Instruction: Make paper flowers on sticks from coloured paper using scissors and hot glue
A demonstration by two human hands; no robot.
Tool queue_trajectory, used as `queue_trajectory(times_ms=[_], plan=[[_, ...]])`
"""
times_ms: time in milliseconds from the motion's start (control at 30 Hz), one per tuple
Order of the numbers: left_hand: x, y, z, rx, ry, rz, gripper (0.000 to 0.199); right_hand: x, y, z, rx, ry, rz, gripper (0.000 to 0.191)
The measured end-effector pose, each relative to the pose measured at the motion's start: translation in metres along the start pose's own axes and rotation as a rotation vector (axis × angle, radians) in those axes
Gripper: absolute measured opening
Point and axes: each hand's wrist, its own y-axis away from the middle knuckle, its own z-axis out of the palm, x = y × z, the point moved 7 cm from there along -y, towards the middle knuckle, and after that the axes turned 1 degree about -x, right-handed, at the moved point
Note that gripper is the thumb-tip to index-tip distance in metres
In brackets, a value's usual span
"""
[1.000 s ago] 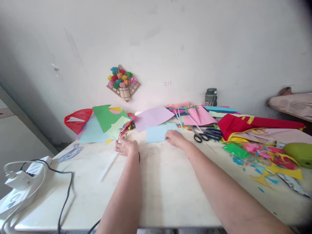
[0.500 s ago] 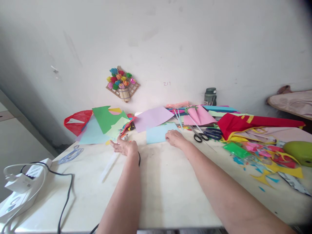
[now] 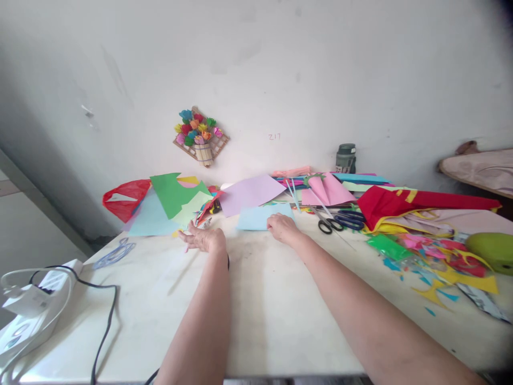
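Observation:
My left hand (image 3: 203, 239) is over what looks like a hot glue gun (image 3: 207, 223), mostly hidden; only its pale, orange-marked tip shows past the fingers. A faint, blurred translucent stick trails toward me from below this hand, with a dark shadow on the table. Some fingers point out leftward, while the grip beneath is hidden. My right hand (image 3: 281, 226) has its fingers curled at the near right part of a light blue paper sheet (image 3: 253, 218), which lies at the middle of the table.
Coloured paper sheets (image 3: 252, 193) line the wall side. Scissors (image 3: 325, 226) lie right of my right hand. Farther right are red cloth (image 3: 401, 203), scraps (image 3: 435, 291) and a green object (image 3: 491, 251). A power strip (image 3: 60, 280) with cables sits at left. A bottle (image 3: 345, 159) stands behind.
The translucent stick by my left hand has become blurred and separated from its shadow. My right hand has shifted slightly left, and the blue sheet's near edge sits a little farther back.

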Motion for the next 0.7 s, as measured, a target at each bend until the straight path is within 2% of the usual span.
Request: queue_trajectory(times_ms=[200, 267, 400, 467, 567, 633, 700], plan=[[0.029, 0.011, -0.017, 0.056, 0.004, 0.242, 0.063, -0.020, -0.011, 0.005, 0.037, -0.048, 0.081, 0.019], [0.039, 0.017, -0.019, 0.045, 0.024, 0.304, 0.065, -0.027, -0.015, 0.007, 0.049, -0.153, 0.077, 0.017], [0.052, 0.030, -0.015, -0.005, 0.029, 0.362, 0.068, -0.036, -0.016, 0.000, 0.183, -0.417, 0.037, 0.017], [0.060, 0.040, -0.014, -0.028, 0.061, 0.450, 0.068, -0.034, -0.016, 0.000, 0.195, -0.643, 0.082, 0.015], [0.074, 0.060, -0.014, -0.081, 0.144, 0.653, 0.065, -0.033, -0.015, 0.007, 0.120, -1.159, 0.182, 0.019], [0.081, 0.075, -0.013, -0.130, 0.176, 0.760, 0.062, -0.041, -0.014, 0.008, 0.062, -1.477, 0.194, 0.025], [0.088, 0.091, -0.010, -0.208, 0.234, 0.823, 0.051, -0.049, -0.013, 0.004, 0.046, -1.656, 0.168, 0.025]])
